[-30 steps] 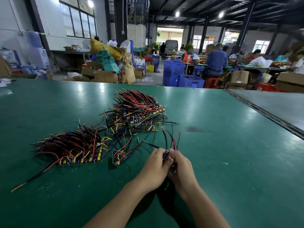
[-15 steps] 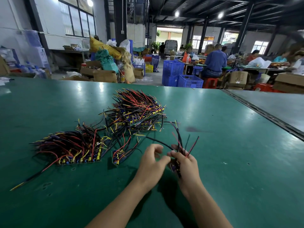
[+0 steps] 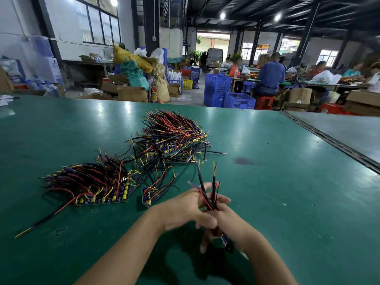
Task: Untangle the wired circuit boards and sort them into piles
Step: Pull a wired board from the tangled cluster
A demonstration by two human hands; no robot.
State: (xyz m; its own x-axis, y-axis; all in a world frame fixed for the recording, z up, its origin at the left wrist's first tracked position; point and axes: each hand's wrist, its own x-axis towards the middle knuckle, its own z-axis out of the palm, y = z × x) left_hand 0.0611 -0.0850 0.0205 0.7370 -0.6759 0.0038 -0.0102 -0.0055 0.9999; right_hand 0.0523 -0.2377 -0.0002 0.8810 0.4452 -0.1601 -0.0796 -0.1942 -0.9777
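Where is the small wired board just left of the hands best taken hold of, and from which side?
Take the small board by its near corner, coming from the near side. Its wires fan away to the far right, so that corner is probably the barest, stiffest part.

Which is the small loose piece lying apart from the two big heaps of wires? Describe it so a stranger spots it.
On the green table, look right of the nearer heap, just ahead of the left hand. There lies a small board with a few red and black wires fanning out. Unlike the heaps, it is one single piece.
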